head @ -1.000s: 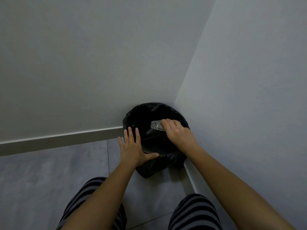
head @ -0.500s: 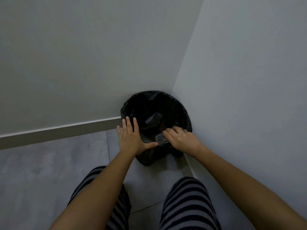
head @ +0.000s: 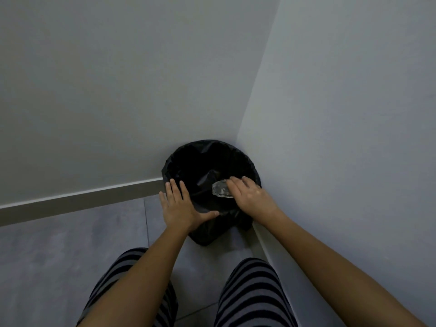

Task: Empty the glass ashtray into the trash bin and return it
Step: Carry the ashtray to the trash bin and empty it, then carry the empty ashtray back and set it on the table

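Note:
A round trash bin (head: 188, 159) lined with a black bag stands on the floor in the corner of two walls. My right hand (head: 252, 197) holds the clear glass ashtray (head: 220, 189) tipped on its side over the bin's opening, fingers curled over its top edge. My left hand (head: 180, 207) lies flat with fingers spread on the near left rim of the bin, thumb pressing the bag. What lies inside the bin is too dark to make out.
Grey walls meet right behind the bin, with a pale baseboard (head: 77, 201) along the left wall. Grey floor tiles (head: 59, 256) spread to the left. My knees in striped trousers (head: 250, 291) are just in front of the bin.
My right hand moved the ashtray from the near rim back out over the middle of the bin's opening. My left hand stayed on the rim.

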`<state>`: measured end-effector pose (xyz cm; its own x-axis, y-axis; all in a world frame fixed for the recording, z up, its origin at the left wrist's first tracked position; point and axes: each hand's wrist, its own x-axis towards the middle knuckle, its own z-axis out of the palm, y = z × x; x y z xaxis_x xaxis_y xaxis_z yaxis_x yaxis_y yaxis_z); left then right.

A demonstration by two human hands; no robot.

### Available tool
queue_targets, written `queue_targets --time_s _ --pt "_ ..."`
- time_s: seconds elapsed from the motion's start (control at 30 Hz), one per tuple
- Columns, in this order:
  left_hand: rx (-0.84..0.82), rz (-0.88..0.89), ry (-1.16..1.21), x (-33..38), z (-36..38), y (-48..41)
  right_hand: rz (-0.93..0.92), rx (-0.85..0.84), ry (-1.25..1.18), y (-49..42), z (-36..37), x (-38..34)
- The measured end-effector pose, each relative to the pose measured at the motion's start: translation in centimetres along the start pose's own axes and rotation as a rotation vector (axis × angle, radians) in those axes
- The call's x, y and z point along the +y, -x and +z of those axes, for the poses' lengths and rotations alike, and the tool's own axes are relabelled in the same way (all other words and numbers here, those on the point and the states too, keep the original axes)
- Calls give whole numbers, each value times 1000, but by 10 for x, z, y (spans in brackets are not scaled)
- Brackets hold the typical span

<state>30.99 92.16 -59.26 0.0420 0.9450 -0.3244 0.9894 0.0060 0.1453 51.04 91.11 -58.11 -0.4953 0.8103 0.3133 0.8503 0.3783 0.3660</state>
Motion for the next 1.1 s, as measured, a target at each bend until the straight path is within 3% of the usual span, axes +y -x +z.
queue_targets --time_s 0.13,0.2,0.33,0.4,0.5,0.63,0.8,1.1 --pt "3 18 17 3 -3 -4 -209 -42 39 14 6 5" --pt "-13 12 34 3 -1 -8 -161 -73 31 6 6 8" --pt "-72 35 59 5 2 -5 251 -196 -196 -33 -18 9" --pt "-48 87 76 9 1 -5 549 -356 -465 -45 -20 19" --pt "-12 195 81 19 -35 0 946 -456 -988 -68 -43 39" --pt "-40 263 134 29 -104 14 1124 -463 -1402 -81 -104 48" --pt "-92 288 130 22 -191 67 1117 -529 -1471 -114 -207 58" --pt "165 203 294 -9 -387 172 725 -586 -1551 -192 -413 85"
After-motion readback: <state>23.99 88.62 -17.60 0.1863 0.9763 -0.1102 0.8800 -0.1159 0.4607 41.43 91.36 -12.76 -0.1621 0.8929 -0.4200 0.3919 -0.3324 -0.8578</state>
